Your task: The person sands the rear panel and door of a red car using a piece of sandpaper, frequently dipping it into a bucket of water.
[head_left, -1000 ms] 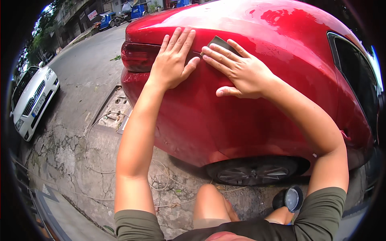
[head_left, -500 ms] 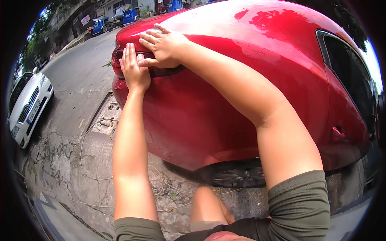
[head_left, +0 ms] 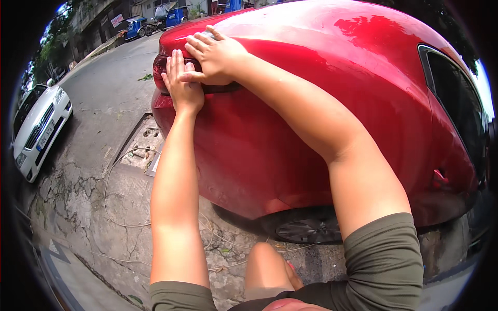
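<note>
Hands flat, fingers spread, gripping nothing: left hand (head_left: pixel 181 85) on tail lamp (head_left: pixel 162 67), right hand (head_left: pixel 215 54) just above, pressing glossy red car (head_left: pixel 321 57).

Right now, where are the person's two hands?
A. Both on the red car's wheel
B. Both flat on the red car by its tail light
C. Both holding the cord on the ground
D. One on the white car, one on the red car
B: the left hand and the right hand both press flat on the red car at its tail light, far from the wheel.
</note>
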Demonstrator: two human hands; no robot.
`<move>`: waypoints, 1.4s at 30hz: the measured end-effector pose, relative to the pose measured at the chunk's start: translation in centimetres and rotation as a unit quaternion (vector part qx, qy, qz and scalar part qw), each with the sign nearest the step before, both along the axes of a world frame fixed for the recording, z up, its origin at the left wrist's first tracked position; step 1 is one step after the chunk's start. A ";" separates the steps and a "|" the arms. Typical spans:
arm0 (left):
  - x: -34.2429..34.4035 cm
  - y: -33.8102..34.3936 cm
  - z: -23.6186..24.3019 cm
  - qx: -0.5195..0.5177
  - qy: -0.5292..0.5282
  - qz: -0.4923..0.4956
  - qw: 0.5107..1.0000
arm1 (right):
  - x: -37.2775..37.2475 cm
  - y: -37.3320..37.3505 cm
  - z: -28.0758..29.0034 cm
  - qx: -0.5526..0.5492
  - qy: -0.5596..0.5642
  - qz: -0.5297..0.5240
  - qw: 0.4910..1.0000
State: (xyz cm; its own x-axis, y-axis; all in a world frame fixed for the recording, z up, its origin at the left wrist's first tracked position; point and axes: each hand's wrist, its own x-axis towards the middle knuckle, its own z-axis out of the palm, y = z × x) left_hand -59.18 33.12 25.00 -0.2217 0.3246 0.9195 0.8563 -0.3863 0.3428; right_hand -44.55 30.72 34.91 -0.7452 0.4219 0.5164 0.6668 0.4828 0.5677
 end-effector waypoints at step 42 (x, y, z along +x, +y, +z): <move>-0.2 -0.8 1.0 0.016 -0.037 0.001 0.999 | 17.6 -11.3 -4.9 0.062 -0.014 -0.080 0.995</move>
